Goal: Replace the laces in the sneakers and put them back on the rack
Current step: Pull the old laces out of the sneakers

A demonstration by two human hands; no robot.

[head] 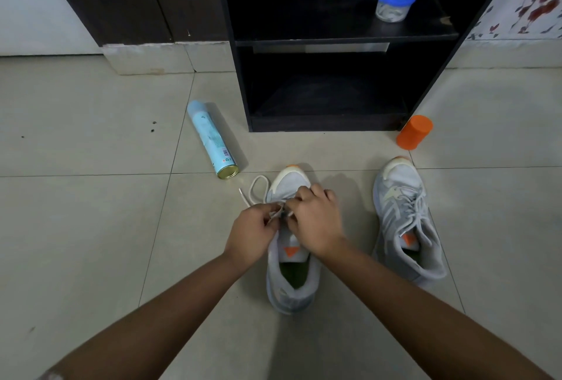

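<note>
Two grey sneakers with orange toe tips stand on the tiled floor, toes toward the rack. Over the eyelets of the left sneaker both hands work a white lace. My left hand pinches the lace at the shoe's left side. My right hand is curled over the shoe's middle and pinches the same lace. A loop and one free end of the lace lie on the floor to the left of the toe. The right sneaker stands apart, laced, with no hand on it.
A black open shoe rack stands ahead, with a blue-lidded clear jar on its upper shelf. A light blue spray can lies on the floor at the left. An orange cup lies beside the rack's right foot.
</note>
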